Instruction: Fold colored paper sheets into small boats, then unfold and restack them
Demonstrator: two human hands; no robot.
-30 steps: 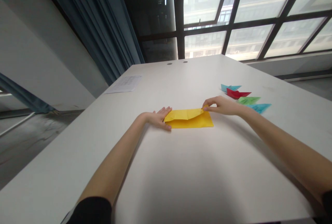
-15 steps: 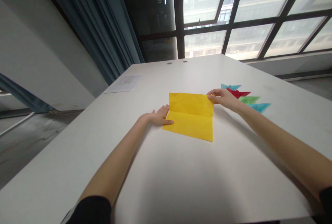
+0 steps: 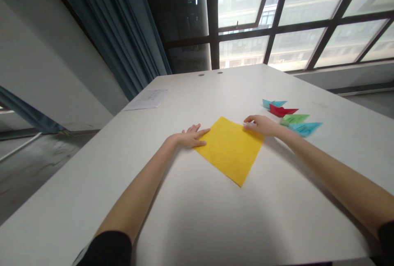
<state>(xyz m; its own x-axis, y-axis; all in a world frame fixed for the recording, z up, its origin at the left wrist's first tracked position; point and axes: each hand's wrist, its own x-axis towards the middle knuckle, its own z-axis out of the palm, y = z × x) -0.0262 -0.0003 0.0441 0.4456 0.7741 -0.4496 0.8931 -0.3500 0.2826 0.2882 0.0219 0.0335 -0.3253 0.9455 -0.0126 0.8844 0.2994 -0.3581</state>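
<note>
A square sheet of yellow paper (image 3: 229, 151) lies on the white table, turned like a diamond with one corner pointing toward me. Faint creases cross it. At its left corner my left hand (image 3: 193, 136) rests flat with fingers spread, thumb and forefinger over the paper. My right hand (image 3: 258, 125) is at the upper right edge, fingers curled and thumb close to the fingertips, closed on that edge. Its palm side is partly hidden.
To the right of my right hand stand folded paper pieces: a blue one (image 3: 273, 103), a red one (image 3: 282, 111), a green one (image 3: 294, 119) and another blue one (image 3: 305, 128). A printed sheet (image 3: 147, 99) lies at the table's (image 3: 191, 216) far left edge.
The yellow paper has turned clockwise from square-on to a diamond and now lies flatter. My right hand has shifted from its top right corner to the edge. My left hand's fingers reach further over it.
</note>
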